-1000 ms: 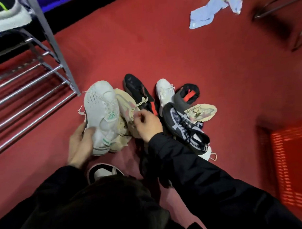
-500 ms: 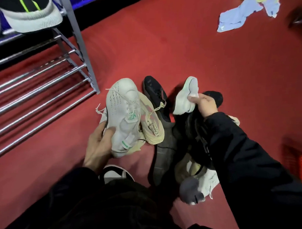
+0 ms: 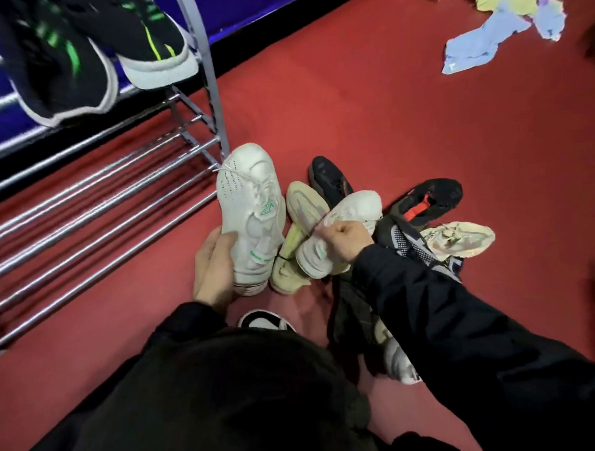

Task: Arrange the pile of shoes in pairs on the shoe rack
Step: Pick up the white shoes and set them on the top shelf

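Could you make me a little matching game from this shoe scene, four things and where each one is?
Things:
1. white shoe with green logo
2. second white shoe
3. black shoes with green stripes
4. blue cloth

Places:
A. on the rack's top shelf
B. in the right hand
C. on the red floor, far right
D. in the left hand

Pairs: 1-D, 2-B, 3-A, 4-C
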Demonstrator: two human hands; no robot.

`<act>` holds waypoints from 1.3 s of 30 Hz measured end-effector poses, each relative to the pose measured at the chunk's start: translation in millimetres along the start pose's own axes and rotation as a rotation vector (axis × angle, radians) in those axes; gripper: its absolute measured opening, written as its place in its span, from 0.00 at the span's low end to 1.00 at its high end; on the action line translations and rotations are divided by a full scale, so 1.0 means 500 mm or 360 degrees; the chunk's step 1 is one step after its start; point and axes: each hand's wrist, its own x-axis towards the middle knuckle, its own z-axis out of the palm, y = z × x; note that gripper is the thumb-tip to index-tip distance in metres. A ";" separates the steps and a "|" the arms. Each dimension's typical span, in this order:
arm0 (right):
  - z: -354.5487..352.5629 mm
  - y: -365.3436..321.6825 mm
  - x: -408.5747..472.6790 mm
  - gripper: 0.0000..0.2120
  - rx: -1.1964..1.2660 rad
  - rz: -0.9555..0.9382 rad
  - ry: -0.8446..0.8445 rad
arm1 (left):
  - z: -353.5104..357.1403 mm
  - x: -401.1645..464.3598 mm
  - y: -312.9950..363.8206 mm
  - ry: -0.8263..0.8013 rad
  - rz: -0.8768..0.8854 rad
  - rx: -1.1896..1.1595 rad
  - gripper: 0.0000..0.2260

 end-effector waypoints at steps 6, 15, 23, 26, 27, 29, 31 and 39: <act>0.070 0.025 -0.063 0.22 -0.0433 0.0109 0.0685 | -0.032 -0.019 0.003 -0.0026 -0.0038 -0.0050 0.08; 0.104 0.080 -0.085 0.31 0.0911 0.0746 0.0320 | -0.048 -0.054 0.032 -0.0194 0.0012 0.0129 0.11; -0.012 -0.082 -0.200 0.11 0.0877 -0.0020 0.0294 | -0.059 -0.067 0.213 -0.0100 0.0255 0.0275 0.06; -0.048 -0.166 -0.245 0.10 0.0958 -0.0372 0.0320 | -0.072 -0.088 0.288 0.0010 0.0451 0.0247 0.06; -0.057 -0.192 -0.258 0.11 0.0999 -0.0467 0.0310 | -0.081 -0.099 0.311 0.0042 0.0517 0.0219 0.07; -0.072 -0.248 -0.284 0.15 0.1008 -0.0594 0.0281 | -0.107 -0.125 0.354 0.0090 0.0672 0.0145 0.09; -0.080 -0.308 -0.302 0.17 0.0957 -0.0729 0.0199 | -0.146 -0.149 0.393 0.0140 0.0834 0.0112 0.09; 0.025 -0.598 -0.315 0.17 0.0408 -0.1121 -0.0266 | -0.403 -0.193 0.451 0.0844 0.1036 -0.0368 0.09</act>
